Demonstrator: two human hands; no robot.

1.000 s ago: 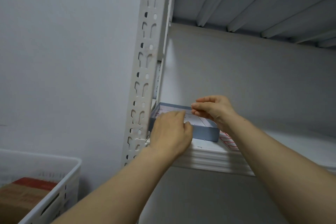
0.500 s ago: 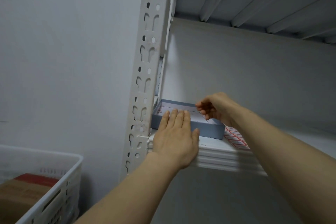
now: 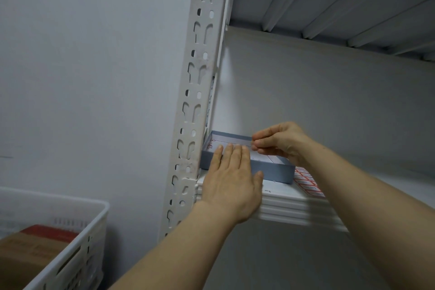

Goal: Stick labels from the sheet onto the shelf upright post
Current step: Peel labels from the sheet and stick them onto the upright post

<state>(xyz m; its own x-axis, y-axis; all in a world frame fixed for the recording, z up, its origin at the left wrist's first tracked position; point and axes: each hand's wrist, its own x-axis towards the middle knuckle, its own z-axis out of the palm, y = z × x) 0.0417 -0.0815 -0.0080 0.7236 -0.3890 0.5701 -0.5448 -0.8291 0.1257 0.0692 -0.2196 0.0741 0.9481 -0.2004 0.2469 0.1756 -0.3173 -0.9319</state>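
Left hand (image 3: 231, 181) flat over tray (image 3: 275, 173) edge, right hand (image 3: 280, 142) pinching sheet (image 3: 266, 158)

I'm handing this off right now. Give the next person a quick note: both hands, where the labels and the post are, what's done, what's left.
Left hand: flat, fingers straight, lying over the front wall of the grey box, fingertips on the label sheet inside it.
Right hand: fingertips pinch at the sheet; I cannot tell if a label is lifted.
Things: the box sits on the shelf, right beside the upright post. A second sheet of red-bordered labels lies to the box's right.
Done: no label shows on the post.
Left: peel a label, stick it on the post, repeat.
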